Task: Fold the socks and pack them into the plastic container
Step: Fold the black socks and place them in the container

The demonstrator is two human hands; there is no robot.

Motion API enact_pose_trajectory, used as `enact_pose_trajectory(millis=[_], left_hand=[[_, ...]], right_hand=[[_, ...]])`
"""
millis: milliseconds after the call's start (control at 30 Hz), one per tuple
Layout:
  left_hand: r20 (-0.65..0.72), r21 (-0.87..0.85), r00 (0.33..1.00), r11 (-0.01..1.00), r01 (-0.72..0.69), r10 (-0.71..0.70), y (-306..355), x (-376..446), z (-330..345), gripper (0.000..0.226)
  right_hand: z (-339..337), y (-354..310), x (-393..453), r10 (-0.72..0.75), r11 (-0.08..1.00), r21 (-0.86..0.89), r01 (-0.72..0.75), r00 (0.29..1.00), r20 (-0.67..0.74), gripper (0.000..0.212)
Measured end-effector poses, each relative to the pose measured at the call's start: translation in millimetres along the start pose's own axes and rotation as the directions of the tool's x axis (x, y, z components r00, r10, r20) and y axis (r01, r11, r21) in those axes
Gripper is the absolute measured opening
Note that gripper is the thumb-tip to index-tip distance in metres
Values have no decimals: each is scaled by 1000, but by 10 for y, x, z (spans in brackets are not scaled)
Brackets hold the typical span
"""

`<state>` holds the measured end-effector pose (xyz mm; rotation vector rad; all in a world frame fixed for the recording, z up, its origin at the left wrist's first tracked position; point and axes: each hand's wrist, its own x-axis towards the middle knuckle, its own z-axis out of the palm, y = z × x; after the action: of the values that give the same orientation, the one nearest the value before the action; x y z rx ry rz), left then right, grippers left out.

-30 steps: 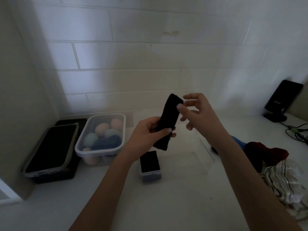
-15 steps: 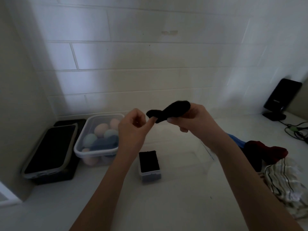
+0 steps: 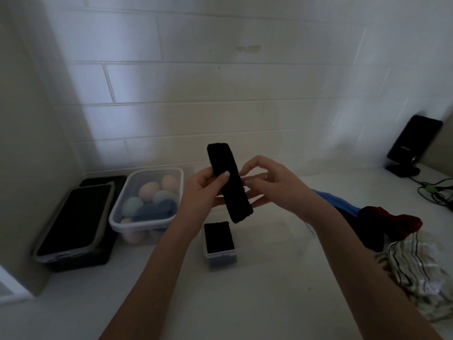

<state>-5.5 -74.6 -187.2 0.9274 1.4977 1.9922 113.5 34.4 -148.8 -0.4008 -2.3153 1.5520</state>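
Note:
I hold a black sock (image 3: 236, 197), folded into a flat strip, upright and slightly tilted above the counter. My left hand (image 3: 203, 190) grips its middle, thumb on the front and fingers behind. The fingertips of my right hand (image 3: 272, 185) pinch the strip's right edge. A clear plastic container (image 3: 117, 212) with several rolled pastel and blue socks stands at the left by the wall. Below my hands sits a small clear box (image 3: 219, 241) holding something black. A faint clear container (image 3: 306, 231) lies under my right forearm.
Unfolded clothes are heaped at the right: a blue piece (image 3: 340, 202), a dark red one (image 3: 392, 222) and a striped one (image 3: 416, 266). A dark lidded bin (image 3: 73, 222) fills the left corner. A black device (image 3: 414, 146) and cables (image 3: 438, 192) sit at the far right.
The sock was bunched sideways between both hands half a second ago. It is now a straight upright strip in my left hand, with my right fingers at its edge.

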Motion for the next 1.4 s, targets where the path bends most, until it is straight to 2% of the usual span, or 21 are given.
enact_pose_trajectory(millis=[67,167,467,633,733,833,867,967,1033,1133,1233,1333,1400], left_hand=[[21,19,1000,1000,-13,12,-2,0,-3,16],[56,42,998,999,-31,29,-18,-7,8,18],[47,6,998,999,-42,42,38,-40,33,14],[76,12,996,998,-54,53,8,-33,7,15],[71,71,994,993,-91,86,-5,-38,12,21],[37,26,996,996,-88,87,-10,-33,13,22],[23,5,997,997,-79,79,-10,-26,7,22],[-18,-25,998,998,-65,65,-15,1,-13,21],[-31,-10,998,998,-54,54,-25,11,-25,21],[-31,-55,999,998,-11,9,-27,16,-46,21],[-9,-144,1000,989,28,-30,-13,21,-65,21],[32,-110,999,994,20,-17,-11,11,-48,26],[41,-71,999,997,8,-5,-19,1,-35,30]], right_hand=[[-26,30,19,37,996,79,-33,998,-55,19],[-45,58,18,51,996,74,-48,998,-40,31],[25,80,62,-48,998,-36,46,997,-66,29],[72,101,69,-60,998,15,62,992,-111,30],[91,128,79,-92,996,5,93,986,-139,34],[70,128,72,-170,985,-51,167,982,-81,24],[54,124,65,-193,980,-57,191,980,-41,26],[19,140,56,-240,958,-141,250,967,80,61],[39,162,62,-268,922,-248,296,953,143,67],[80,202,68,-260,915,-276,295,953,158,59],[85,232,84,-270,909,-305,284,959,88,40],[118,232,104,-294,907,-322,272,956,-21,21],[138,227,122,-288,926,-292,240,948,-134,26]])
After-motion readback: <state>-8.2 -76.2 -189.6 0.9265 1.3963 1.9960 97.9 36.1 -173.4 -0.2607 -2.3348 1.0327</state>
